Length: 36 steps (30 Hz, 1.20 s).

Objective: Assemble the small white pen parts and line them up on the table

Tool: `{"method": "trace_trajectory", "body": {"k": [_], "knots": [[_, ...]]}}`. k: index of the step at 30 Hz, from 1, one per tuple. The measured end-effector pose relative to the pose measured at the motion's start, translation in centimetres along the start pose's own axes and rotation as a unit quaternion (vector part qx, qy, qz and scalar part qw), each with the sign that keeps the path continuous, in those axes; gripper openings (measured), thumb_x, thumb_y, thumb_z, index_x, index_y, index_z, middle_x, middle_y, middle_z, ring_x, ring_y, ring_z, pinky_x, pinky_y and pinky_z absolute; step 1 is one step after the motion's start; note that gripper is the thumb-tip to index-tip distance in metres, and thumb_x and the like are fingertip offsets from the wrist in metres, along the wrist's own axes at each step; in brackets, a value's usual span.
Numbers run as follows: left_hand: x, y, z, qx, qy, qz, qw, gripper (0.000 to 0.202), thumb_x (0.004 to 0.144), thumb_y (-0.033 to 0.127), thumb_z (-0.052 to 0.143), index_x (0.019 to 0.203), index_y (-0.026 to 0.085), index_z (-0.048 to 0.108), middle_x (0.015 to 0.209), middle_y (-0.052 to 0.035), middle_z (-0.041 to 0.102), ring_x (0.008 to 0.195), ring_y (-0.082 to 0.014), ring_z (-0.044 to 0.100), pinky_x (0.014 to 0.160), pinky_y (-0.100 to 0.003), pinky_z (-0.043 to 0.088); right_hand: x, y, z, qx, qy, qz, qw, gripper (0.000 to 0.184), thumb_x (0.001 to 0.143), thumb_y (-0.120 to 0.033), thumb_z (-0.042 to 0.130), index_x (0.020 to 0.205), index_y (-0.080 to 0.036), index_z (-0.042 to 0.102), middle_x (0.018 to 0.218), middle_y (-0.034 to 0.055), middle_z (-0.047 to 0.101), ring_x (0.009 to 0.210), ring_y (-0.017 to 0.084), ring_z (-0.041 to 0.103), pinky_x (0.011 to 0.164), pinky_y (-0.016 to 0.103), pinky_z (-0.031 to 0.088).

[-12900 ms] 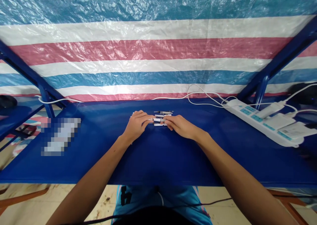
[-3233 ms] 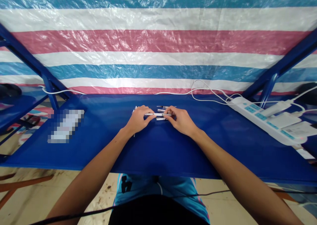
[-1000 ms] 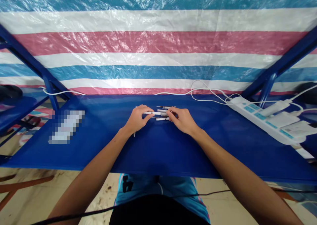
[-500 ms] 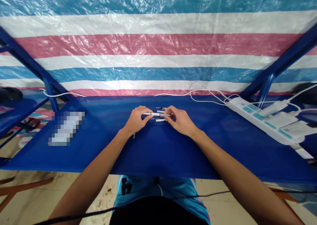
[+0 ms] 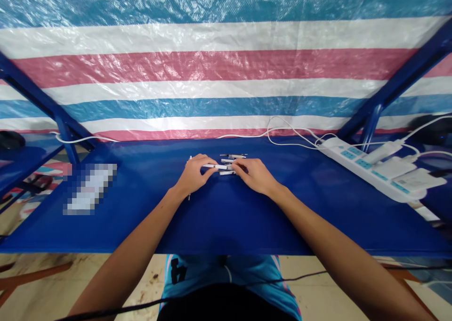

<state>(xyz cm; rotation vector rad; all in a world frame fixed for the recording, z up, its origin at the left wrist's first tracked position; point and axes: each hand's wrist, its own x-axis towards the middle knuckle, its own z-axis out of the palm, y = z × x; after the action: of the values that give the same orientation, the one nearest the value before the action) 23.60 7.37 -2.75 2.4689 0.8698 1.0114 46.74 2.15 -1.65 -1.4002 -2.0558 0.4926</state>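
Observation:
Between my two hands lies a slim white pen [image 5: 221,167], roughly level just above the blue table. My left hand [image 5: 193,175] is closed on its left part, thumb along the near side. My right hand [image 5: 257,174] pinches at the right end, and its fingers cover that tip. Behind the fingers, a thin dark-tipped pen [image 5: 238,156] and a white pen [image 5: 226,161] rest on the table. Another white pen [image 5: 225,172] lies just in front of the held one, partly covered. A thin stick-like piece [image 5: 189,197] pokes out from under my left hand, mostly hidden.
A white power strip [image 5: 374,168] with plugged-in chargers [image 5: 400,171] stands on the right of the blue table [image 5: 233,222]. White cables [image 5: 293,143] run along the back edge. A blurred-out pale object [image 5: 92,189] lies at left. Striped sheeting [image 5: 226,67] hangs behind, between blue metal bars [image 5: 399,83].
My right fingers have moved left along the pen, closer to my left hand, and now cover more of its greyish right end. The whole view has shifted slightly.

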Motion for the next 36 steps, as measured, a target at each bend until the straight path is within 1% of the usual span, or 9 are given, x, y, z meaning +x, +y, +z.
{"method": "trace_trajectory", "body": {"k": [4, 8, 10, 18, 22, 26, 28, 32, 36], "knots": [[0.06, -0.01, -0.02, 0.001, -0.001, 0.003, 1.0, 0.02, 0.098, 0.034, 0.062, 0.094, 0.02, 0.076, 0.091, -0.0078, 0.079, 0.087, -0.025, 0.07, 0.084, -0.038, 0.056, -0.01, -0.06, 0.07, 0.017, 0.013, 0.004, 1.0, 0.016, 0.096, -0.028, 0.055, 0.084, -0.022, 0.063, 0.075, 0.0024, 0.071, 0.067, 0.017, 0.063, 0.064, 0.027, 0.041], [0.14, -0.05, 0.02, 0.001, -0.001, 0.006, 1.0, 0.02, 0.097, 0.033, 0.062, 0.094, 0.02, 0.076, 0.091, -0.008, 0.079, 0.086, -0.025, 0.071, 0.083, -0.038, 0.056, -0.04, -0.24, 0.05, 0.025, 0.021, 0.009, 0.999, 0.006, 0.092, -0.027, 0.061, 0.088, -0.023, 0.062, 0.074, 0.0012, 0.07, 0.064, 0.017, 0.061, 0.064, 0.027, 0.042], [0.14, -0.06, 0.04, 0.005, -0.002, 0.003, 1.0, 0.021, 0.098, 0.033, 0.061, 0.093, 0.02, 0.076, 0.09, -0.0078, 0.079, 0.086, -0.0249, 0.071, 0.083, -0.038, 0.056, -0.04, -0.22, 0.06, 0.027, 0.022, 0.008, 0.999, 0.004, 0.09, -0.026, 0.064, 0.089, -0.023, 0.061, 0.074, 0.0007, 0.07, 0.063, 0.016, 0.061, 0.064, 0.026, 0.042], [0.17, -0.04, 0.01, 0.002, 0.007, 0.01, 1.0, 0.021, 0.098, 0.034, 0.061, 0.092, 0.02, 0.076, 0.09, -0.0071, 0.079, 0.085, -0.0245, 0.071, 0.081, -0.037, 0.056, -0.14, 0.19, 0.29, 0.029, 0.027, -0.008, 0.999, 0.005, 0.088, -0.024, 0.064, 0.091, -0.023, 0.061, 0.08, 0.0013, 0.071, 0.066, 0.016, 0.062, 0.064, 0.027, 0.044], [0.19, 0.0, 0.06, 0.0, 0.009, 0.015, 1.0, 0.021, 0.098, 0.034, 0.061, 0.092, 0.02, 0.076, 0.09, -0.0071, 0.079, 0.085, -0.0245, 0.071, 0.081, -0.037, 0.056, -0.15, 0.11, 0.12, 0.027, 0.029, -0.008, 0.999, 0.009, 0.093, -0.029, 0.062, 0.098, -0.023, 0.065, 0.076, 0.0004, 0.07, 0.064, 0.016, 0.061, 0.065, 0.027, 0.044], [0.14, 0.1, 0.09, 0.0, 0.003, 0.011, 1.0, 0.023, 0.098, 0.036, 0.061, 0.093, 0.021, 0.076, 0.09, -0.0071, 0.079, 0.085, -0.0247, 0.071, 0.083, -0.038, 0.057, -0.05, 0.08, -0.03, 0.008, 0.018, -0.027, 0.999, 0.026, 0.101, -0.033, 0.051, 0.084, -0.022, 0.067, 0.076, 0.0032, 0.071, 0.067, 0.018, 0.063, 0.065, 0.028, 0.042], [0.08, 0.15, 0.06, 0.0, 0.0, 0.007, 1.0, 0.023, 0.098, 0.037, 0.061, 0.093, 0.021, 0.076, 0.091, -0.0073, 0.079, 0.086, -0.0248, 0.071, 0.083, -0.038, 0.057, -0.02, 0.13, -0.01, 0.001, 0.012, -0.036, 0.999, 0.031, 0.103, -0.033, 0.049, 0.079, -0.022, 0.066, 0.075, 0.0038, 0.07, 0.07, 0.019, 0.064, 0.066, 0.028, 0.041], [0.02, 0.18, 0.02, 0.0, 0.002, 0.013, 1.0, 0.022, 0.098, 0.035, 0.061, 0.094, 0.021, 0.076, 0.091, -0.0074, 0.079, 0.086, -0.025, 0.071, 0.083, -0.038, 0.057, 0.0, 0.22, 0.15, 0.004, 0.007, -0.033, 0.999, 0.026, 0.102, -0.03, 0.052, 0.084, -0.022, 0.069, 0.077, 0.0042, 0.071, 0.073, 0.02, 0.066, 0.069, 0.029, 0.044], [0.04, 0.1, 0.11, 0.001, 0.002, 0.014, 1.0, 0.021, 0.098, 0.034, 0.061, 0.093, 0.02, 0.076, 0.09, -0.0072, 0.079, 0.085, -0.0248, 0.071, 0.083, -0.038, 0.056, 0.0, 0.17, 0.19, 0.018, 0.02, -0.046, 0.999, 0.019, 0.098, -0.028, 0.055, 0.084, -0.022, 0.067, 0.079, 0.0041, 0.071, 0.071, 0.019, 0.064, 0.067, 0.029, 0.044]]}}
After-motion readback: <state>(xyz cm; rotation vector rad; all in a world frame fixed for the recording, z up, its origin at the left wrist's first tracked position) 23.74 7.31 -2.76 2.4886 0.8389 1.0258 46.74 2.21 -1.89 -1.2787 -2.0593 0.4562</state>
